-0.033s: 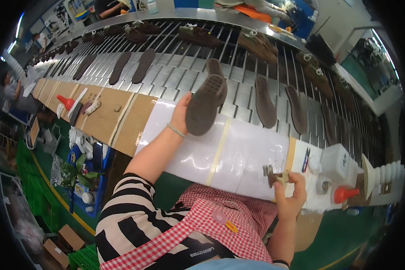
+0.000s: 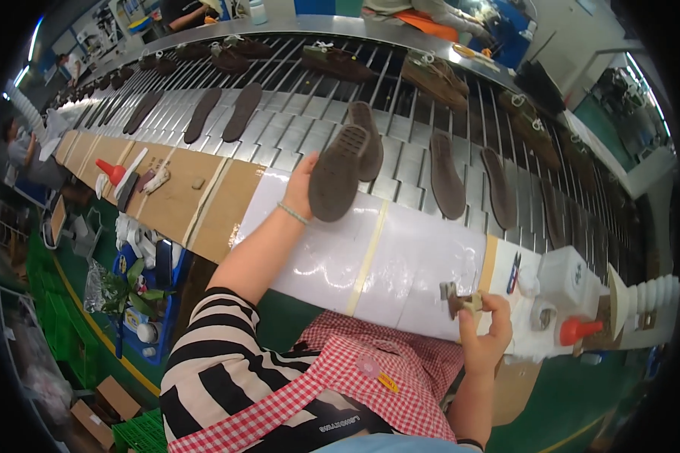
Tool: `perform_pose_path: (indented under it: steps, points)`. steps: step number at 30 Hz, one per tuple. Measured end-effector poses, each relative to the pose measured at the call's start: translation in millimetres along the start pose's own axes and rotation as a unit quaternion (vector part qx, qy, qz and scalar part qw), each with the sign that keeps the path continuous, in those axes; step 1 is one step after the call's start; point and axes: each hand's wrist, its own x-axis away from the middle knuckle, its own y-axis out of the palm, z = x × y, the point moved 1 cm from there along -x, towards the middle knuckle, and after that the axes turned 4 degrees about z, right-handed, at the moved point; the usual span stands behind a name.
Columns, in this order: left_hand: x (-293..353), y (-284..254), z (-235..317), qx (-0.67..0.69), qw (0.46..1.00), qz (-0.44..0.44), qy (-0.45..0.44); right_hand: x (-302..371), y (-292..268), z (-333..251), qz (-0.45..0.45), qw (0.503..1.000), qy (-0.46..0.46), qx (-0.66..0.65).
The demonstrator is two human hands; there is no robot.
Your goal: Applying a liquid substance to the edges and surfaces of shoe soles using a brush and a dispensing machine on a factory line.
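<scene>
My left hand point(image 2: 302, 187) grips a dark brown shoe sole point(image 2: 335, 185) by its left edge, holding it tilted above the conveyor. Behind it, partly covered, a second sole point(image 2: 367, 143) appears to lie on the metal slats. My right hand point(image 2: 488, 325) pinches a small tool point(image 2: 461, 300) with a pale yellowish grip and a brown and grey end, perhaps a brush; its exact kind is unclear. That hand is over the right part of the white sheet-covered board point(image 2: 423, 260), well apart from the sole.
The slatted conveyor point(image 2: 400, 162) carries more soles point(image 2: 447, 177) and, on its far rods, brown lace-up shoes point(image 2: 434, 75). On my right are a white plastic container point(image 2: 563, 273), a red-capped bottle point(image 2: 579, 330) and a ducted hose point(image 2: 653, 291). Another red nozzle point(image 2: 112, 171) lies left on cardboard point(image 2: 177, 189).
The held sole has shifted slightly up and left with my left hand. Soles on the conveyor have moved a little nearer and to the right. The right hand has shifted slightly left.
</scene>
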Motion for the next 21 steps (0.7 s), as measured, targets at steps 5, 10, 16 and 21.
perform_pose_path:
  steps: [5, 10, 16, 21]
  points:
    - [-53, -21, 72, -0.088, 0.992, 0.065, 0.06, 1, 4, -3, -0.008, 1.0, 0.001, 0.004]
    - [-88, -73, 159, -0.525, 0.642, 0.357, 0.43, -9, 18, -6, -0.015, 1.0, 0.026, 0.009]
    - [-65, -106, 237, -0.832, 0.115, 0.46, 0.288, -18, 27, 9, -0.008, 0.997, 0.06, 0.048]
    - [-52, -103, 259, -0.835, 0.165, 0.508, 0.134, -25, 25, 4, -0.006, 0.994, 0.048, 0.098]
